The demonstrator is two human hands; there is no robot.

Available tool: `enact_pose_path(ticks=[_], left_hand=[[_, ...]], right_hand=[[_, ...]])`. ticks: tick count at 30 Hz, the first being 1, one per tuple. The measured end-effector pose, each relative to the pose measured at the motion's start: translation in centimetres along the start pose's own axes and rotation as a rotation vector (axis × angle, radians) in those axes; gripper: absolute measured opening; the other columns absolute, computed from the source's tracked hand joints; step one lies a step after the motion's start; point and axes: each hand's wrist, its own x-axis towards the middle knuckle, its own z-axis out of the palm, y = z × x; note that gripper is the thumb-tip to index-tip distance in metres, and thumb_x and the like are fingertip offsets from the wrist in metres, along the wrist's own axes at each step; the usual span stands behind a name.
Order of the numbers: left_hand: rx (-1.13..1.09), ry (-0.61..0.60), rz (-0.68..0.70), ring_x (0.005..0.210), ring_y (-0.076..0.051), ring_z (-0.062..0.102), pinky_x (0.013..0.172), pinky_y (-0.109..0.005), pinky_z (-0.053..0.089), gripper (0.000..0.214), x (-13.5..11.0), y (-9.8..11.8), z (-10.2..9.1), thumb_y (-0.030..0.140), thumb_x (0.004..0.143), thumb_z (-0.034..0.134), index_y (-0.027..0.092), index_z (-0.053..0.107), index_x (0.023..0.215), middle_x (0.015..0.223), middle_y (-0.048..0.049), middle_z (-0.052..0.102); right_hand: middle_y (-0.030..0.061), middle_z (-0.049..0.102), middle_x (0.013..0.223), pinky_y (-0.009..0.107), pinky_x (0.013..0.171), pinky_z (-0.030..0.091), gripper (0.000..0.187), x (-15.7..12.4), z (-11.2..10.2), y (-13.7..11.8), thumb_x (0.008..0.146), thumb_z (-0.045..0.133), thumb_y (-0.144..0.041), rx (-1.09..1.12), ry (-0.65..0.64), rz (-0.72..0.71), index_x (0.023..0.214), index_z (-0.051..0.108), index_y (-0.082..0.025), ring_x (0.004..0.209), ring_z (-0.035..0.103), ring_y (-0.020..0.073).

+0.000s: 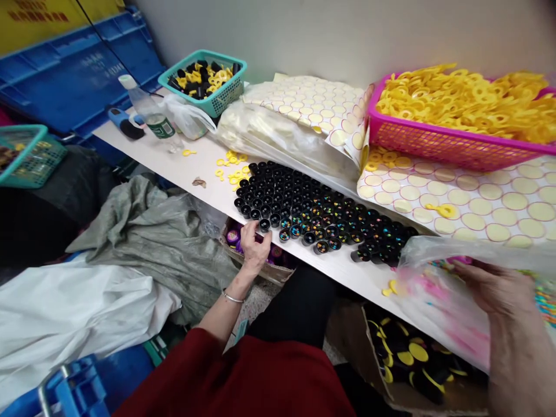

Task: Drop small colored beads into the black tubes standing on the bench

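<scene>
Rows of small black cups stand packed together on the narrow white table; many in the middle and right hold bits of coloured candy or beads. At the front edge, my left hand has thumb and fingers closed around a single black cup. Over on the right, my right hand is at the mouth of a clear plastic bag, fingers closed on a pink thing whose shape is mostly hidden. Small multicoloured pieces show beside that hand.
A pink basket heaped with yellow ring-ended pieces stands back right on sticker sheets. A teal basket, a bottle and loose yellow pieces lie left. Below are an open carton and a purple-filled box.
</scene>
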Motion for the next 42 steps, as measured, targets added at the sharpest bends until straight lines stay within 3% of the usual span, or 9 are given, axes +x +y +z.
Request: enact_pose_path(ticks=[3,6,13,20,24,28,31,35,42], left_hand=[[0.028,0.025,0.093,0.086,-0.019,0.057,0.077,-0.034,0.047,0.028,-0.3,-0.6,0.7,0.031,0.076,0.064,0.017,0.058,0.1,0.09,-0.0073,0.062],[0.043,0.04,0.137,0.086,-0.02,0.058,0.078,-0.035,0.046,0.028,-0.6,-1.5,1.2,0.034,0.079,0.063,0.017,0.058,0.099,0.089,-0.0081,0.063],[0.017,0.073,0.163,0.085,-0.021,0.058,0.08,-0.037,0.044,0.038,-0.6,-4.1,2.6,0.04,0.071,0.071,0.015,0.059,0.097,0.089,-0.0095,0.063],[-0.008,0.079,0.182,0.083,-0.02,0.057,0.078,-0.036,0.046,0.036,-0.6,-4.5,3.0,0.041,0.072,0.07,0.017,0.059,0.096,0.087,-0.0081,0.061],[0.002,0.093,0.222,0.084,-0.019,0.057,0.077,-0.035,0.047,0.035,-0.6,-4.5,2.9,0.038,0.073,0.07,0.017,0.059,0.098,0.089,-0.0079,0.061],[-0.007,0.105,0.278,0.084,-0.018,0.057,0.077,-0.034,0.048,0.034,-0.6,-4.1,2.6,0.034,0.074,0.069,0.017,0.059,0.101,0.09,-0.0081,0.061],[-0.006,0.13,0.305,0.087,-0.019,0.056,0.078,-0.034,0.048,0.034,-0.6,-3.9,2.5,0.032,0.075,0.069,0.017,0.058,0.104,0.091,-0.0084,0.06],[-0.04,0.155,0.331,0.086,-0.019,0.057,0.077,-0.034,0.048,0.036,-0.5,-3.8,2.6,0.028,0.074,0.071,0.017,0.059,0.105,0.091,-0.0084,0.06],[-0.011,0.164,0.334,0.082,-0.017,0.058,0.076,-0.032,0.048,0.035,-0.5,-3.8,2.7,0.029,0.074,0.071,0.016,0.058,0.104,0.088,-0.0072,0.061]], right_hand=[[0.0043,0.059,0.056,0.027,0.039,0.041,0.037,-1.7,0.3,-0.8,0.017,0.081,-0.021,0.117,0.05,0.055,0.05,0.065,-0.017,0.048,0.051,0.0128],[0.0034,0.062,0.062,0.027,0.046,0.046,0.037,-4.0,1.6,-2.3,0.026,0.084,-0.02,0.162,0.069,-0.122,0.06,0.069,-0.019,0.052,0.054,0.0125],[0.0017,0.068,0.073,0.026,0.057,0.052,0.027,-7.9,4.9,-4.5,0.047,0.083,-0.023,0.181,-0.14,-0.256,0.072,0.071,-0.019,0.063,0.06,0.0121],[0.0005,0.068,0.078,0.029,0.069,0.054,0.021,-9.0,6.3,-5.3,0.057,0.081,-0.022,0.076,-0.202,-0.356,0.076,0.072,-0.021,0.07,0.062,0.0128],[0.0001,0.068,0.075,0.026,0.062,0.051,0.023,-9.8,8.4,-5.6,0.057,0.081,-0.024,0.129,-0.237,-0.286,0.077,0.071,-0.021,0.066,0.06,0.0117],[-0.0002,0.067,0.076,0.025,0.057,0.047,0.027,-10.2,12.6,-5.6,0.059,0.079,-0.029,0.137,-0.323,-0.186,0.083,0.07,-0.02,0.06,0.056,0.01],[-0.001,0.065,0.074,0.027,0.062,0.047,0.029,-9.0,16.4,-5.0,0.061,0.075,-0.033,-0.001,-0.374,-0.193,0.085,0.069,-0.019,0.062,0.055,0.0109],[0.0009,0.064,0.075,0.03,0.068,0.046,0.031,-6.0,20.3,-3.9,0.063,0.067,-0.035,-0.224,-0.322,-0.261,0.088,0.065,-0.016,0.066,0.056,0.0135],[0.0072,0.066,0.08,0.03,0.066,0.037,0.02,-4.5,22.6,-4.7,0.076,0.052,-0.033,-0.996,-0.255,-0.416,0.081,0.066,-0.019,0.076,0.056,0.0198]])
